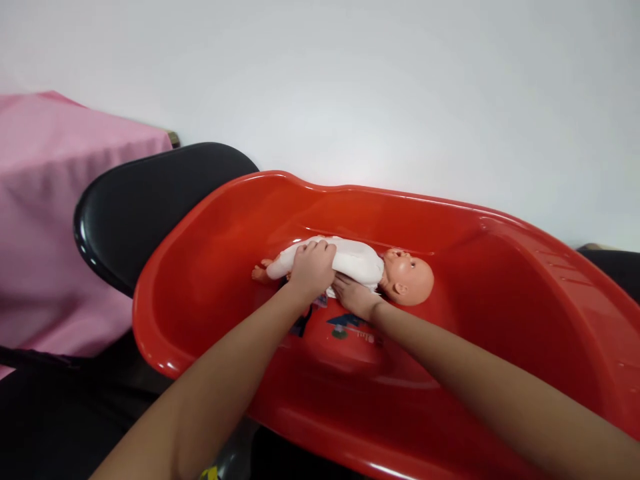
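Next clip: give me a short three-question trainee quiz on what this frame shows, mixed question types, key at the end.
1. True or false: the baby doll lies inside the red baby bathtub.
2. Which hand rests on top of the doll's white body? A) left hand B) right hand C) neither
3. Fill in: the doll's head points toward the ____ side of the picture.

Key:
1. True; it lies on the tub floor.
2. A; the left hand lies over the lower body, while the right hand meets the doll's near side by the upper body.
3. Right; the legs point left, toward the black chair.
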Tool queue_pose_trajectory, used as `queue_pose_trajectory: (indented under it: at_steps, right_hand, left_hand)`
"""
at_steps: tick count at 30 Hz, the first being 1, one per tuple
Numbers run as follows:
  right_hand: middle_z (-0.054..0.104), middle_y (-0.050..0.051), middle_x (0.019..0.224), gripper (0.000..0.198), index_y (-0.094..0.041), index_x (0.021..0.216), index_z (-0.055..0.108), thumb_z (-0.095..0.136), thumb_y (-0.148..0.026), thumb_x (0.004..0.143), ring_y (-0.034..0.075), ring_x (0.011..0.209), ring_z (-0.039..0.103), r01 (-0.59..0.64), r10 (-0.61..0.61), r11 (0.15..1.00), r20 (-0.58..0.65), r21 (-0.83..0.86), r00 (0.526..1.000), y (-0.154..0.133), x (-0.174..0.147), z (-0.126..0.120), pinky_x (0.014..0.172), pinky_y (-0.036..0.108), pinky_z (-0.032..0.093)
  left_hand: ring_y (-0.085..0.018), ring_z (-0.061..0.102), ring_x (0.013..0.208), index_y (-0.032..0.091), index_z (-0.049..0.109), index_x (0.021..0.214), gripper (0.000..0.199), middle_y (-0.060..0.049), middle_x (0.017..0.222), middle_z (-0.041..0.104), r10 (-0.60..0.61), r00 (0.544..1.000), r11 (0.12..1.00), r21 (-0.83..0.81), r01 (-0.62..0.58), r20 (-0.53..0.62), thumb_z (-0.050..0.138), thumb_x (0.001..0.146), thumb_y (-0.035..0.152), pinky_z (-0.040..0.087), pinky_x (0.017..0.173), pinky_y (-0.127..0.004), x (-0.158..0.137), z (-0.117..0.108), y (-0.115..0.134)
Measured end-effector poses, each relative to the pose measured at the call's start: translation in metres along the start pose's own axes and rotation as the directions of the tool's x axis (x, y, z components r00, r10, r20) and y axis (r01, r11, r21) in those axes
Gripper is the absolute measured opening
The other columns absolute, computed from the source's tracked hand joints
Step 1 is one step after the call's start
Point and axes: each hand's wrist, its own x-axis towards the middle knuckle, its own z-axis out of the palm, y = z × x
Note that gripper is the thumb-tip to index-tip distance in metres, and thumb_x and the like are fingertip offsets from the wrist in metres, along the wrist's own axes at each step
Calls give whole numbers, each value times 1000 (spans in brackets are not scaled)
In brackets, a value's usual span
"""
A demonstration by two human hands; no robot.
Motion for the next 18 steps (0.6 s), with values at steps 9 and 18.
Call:
queue_pose_trajectory:
  at_steps: [9,18]
  right_hand:
    - [75,22,113,25,-11,104,80,60,-9,88,38,127,59,53,9,955,206,-292,978,7,-106,-38,112,54,39]
    - [70,21,128,30,-8,111,77,49,-18,103,29,134,53,211,-200,930,66,-301,978,-42,-72,-53,115,46,34]
  left_hand:
    - [-33,60,115,13,67,114,26,-14,122,68,24,1000,1000,-9,-24,12,49,97,17,44,96,-49,-4,6,4]
    - [-35,57,117,15,67,110,25,-17,123,65,72,995,997,-15,-71,63,49,93,16,44,95,-51,-9,6,4]
